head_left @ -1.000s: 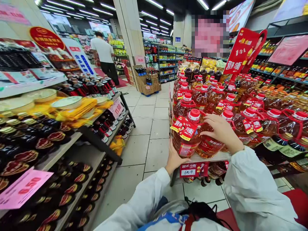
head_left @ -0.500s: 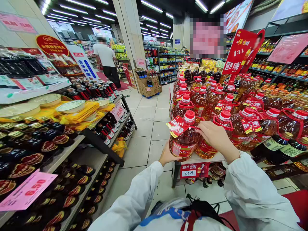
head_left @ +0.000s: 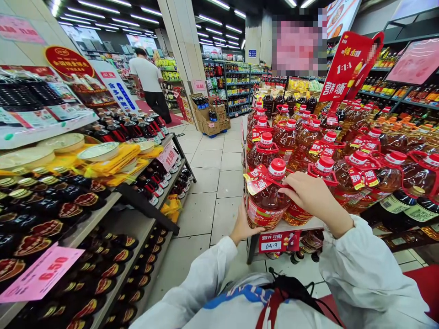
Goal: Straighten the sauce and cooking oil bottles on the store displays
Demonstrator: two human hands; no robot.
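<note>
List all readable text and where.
"6.50": pink paper price tag.
"11.90", apparently: smaller pink shelf tag.
"65.9": red rectangular price card.
"1:1:1": tall red sign.
"营养 均衡": same card, sign; red-yellow neck tag.
"含多种": blue on white board.
Too blurred: most other text, including small print on the red-capped amber plastic bottle.

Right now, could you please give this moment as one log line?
left hand: cupping lower side of red-capped oil jug; right hand: fingers at handle; price sign: below
</note>
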